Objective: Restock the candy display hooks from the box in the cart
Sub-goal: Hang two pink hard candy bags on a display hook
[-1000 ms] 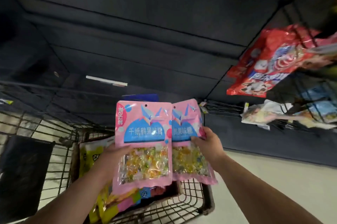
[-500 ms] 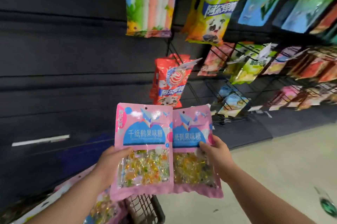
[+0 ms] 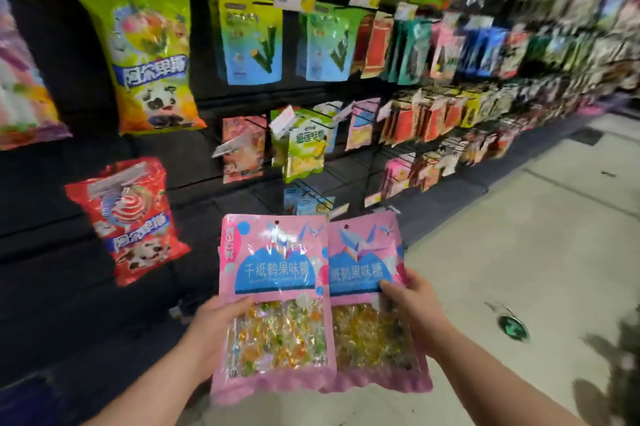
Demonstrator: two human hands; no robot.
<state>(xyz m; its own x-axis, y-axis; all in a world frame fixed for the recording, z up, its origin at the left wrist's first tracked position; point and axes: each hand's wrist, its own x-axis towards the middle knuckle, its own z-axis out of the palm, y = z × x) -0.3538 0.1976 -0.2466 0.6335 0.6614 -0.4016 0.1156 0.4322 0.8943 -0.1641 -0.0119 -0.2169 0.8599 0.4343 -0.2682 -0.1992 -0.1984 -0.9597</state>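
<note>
I hold pink candy bags upright in front of me, side by side. My left hand (image 3: 211, 332) grips the left pink bag (image 3: 277, 273) at its left edge, thumb across the clear window. My right hand (image 3: 412, 311) grips the right pink bag (image 3: 363, 252), which sits partly behind the left one. Both bags have a blue label and a hang hole at the top. The display hooks (image 3: 311, 190) on the black wall hold hanging candy packs; some wire hooks low at the centre look bare. The cart and box are out of view.
A red candy bag (image 3: 131, 221) hangs low left and a yellow-green bag (image 3: 149, 54) above it. Rows of packs run along the wall to the right. Pale floor (image 3: 519, 252) lies right, with a round green floor marker (image 3: 512, 327).
The view has swung up and right from the cart to the hook wall; the cart has left the frame. Both hands keep the same hold on the pink bags.
</note>
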